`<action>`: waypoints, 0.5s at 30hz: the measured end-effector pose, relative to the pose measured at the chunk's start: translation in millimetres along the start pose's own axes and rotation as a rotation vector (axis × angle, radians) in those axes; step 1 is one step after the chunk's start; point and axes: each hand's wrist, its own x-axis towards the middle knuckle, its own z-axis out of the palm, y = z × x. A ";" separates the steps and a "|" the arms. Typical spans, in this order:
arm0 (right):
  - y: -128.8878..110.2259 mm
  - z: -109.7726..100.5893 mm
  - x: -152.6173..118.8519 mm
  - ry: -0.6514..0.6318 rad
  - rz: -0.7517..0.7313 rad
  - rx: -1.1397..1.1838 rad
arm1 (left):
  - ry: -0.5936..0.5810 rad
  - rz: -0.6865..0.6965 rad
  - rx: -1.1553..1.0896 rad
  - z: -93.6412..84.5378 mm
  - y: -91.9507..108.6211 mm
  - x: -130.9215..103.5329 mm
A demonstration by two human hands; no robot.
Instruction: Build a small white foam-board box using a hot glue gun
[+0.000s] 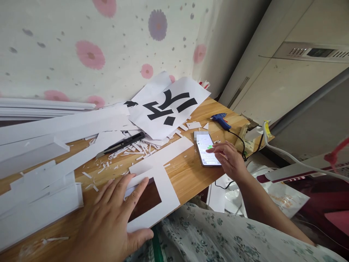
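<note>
My left hand (111, 214) lies with fingers spread on a white board frame (167, 189) that has a rectangular opening. The frame rests at the table's front edge. My right hand (228, 158) is over a smartphone (203, 145) lying on the wood, a finger at its lit screen, which shows a keyboard and a chat. Its other fingers are loosely bent and hold nothing. Beyond the frame lies a white board strip (163, 154). A black utility knife (124, 143) rests on white scraps, its blade pointing left.
A paper sheet with black strokes (174, 105) lies over scraps at the back. A blue glue gun (221, 120) with a black cord stands right of it. White board pieces (40, 200) cover the left of the wooden table (188, 178). A power strip (247, 136) sits at the right corner.
</note>
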 end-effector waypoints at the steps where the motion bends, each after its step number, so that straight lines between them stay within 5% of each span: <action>1: 0.8 -1.1 -1.2 0.018 0.008 0.003 | 0.000 -0.003 0.000 0.0 0.0 -0.3; 15: 3.5 -2.1 -10.0 0.124 0.054 -0.085 | 0.003 0.008 0.012 -0.8 -1.1 0.7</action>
